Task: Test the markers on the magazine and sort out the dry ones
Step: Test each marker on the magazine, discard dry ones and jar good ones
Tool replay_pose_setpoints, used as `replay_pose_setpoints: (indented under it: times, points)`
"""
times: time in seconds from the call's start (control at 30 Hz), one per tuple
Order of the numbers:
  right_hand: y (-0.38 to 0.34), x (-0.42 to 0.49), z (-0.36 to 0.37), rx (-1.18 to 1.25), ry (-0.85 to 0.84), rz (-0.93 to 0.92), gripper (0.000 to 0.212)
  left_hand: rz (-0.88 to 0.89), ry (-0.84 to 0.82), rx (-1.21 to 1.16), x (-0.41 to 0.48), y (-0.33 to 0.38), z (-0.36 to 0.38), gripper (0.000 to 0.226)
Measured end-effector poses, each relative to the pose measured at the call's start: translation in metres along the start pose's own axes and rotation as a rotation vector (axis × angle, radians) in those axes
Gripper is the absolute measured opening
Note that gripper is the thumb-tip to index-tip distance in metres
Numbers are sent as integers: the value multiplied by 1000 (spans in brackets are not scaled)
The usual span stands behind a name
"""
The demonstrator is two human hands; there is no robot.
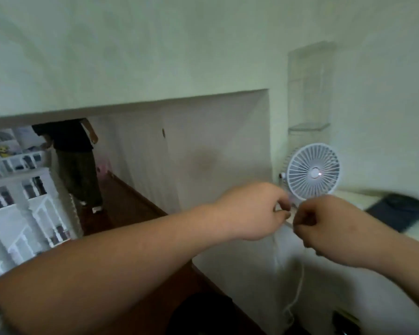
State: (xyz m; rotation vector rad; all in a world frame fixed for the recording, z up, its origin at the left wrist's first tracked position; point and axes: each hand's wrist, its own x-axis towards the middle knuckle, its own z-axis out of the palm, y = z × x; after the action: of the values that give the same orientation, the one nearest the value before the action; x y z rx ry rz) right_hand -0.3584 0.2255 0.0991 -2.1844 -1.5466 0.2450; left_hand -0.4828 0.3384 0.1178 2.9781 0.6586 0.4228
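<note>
Left hand (249, 211), right hand (324, 228) — fingers (281, 199) curled, perhaps pinching.

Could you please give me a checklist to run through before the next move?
1. Both hands in view: ok; left hand and right hand are close together in front of the fan.
2. Marker in the grip: cannot tell; a pale thing between the hands is blurred.
3. Cap off: cannot tell.
4. Magazine in view: cannot tell; only a blurred dark thing lies on the table at right.
5. Cable clear of hands: ok; it hangs below them.
</note>
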Motion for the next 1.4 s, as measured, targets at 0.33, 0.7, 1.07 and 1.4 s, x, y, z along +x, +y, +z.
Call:
replay_pose_setpoints:
  times: [0.33, 0.7, 1.07, 1.4]
  points:
    - [199, -147, -141, -217, 206, 516, 19, 539, -49, -244, 116, 244, 63, 14]
    - [374, -283, -199, -295, 451, 1126, 17, 905, -91, -440, 191, 448, 169, 15]
    - [423, -276, -166, -312, 427, 1031, 33, 755, 151, -805, 262, 433, 245, 22]
    - [442, -272, -165, -336, 295, 1025, 29, 837, 21, -713, 263, 444, 256, 26]
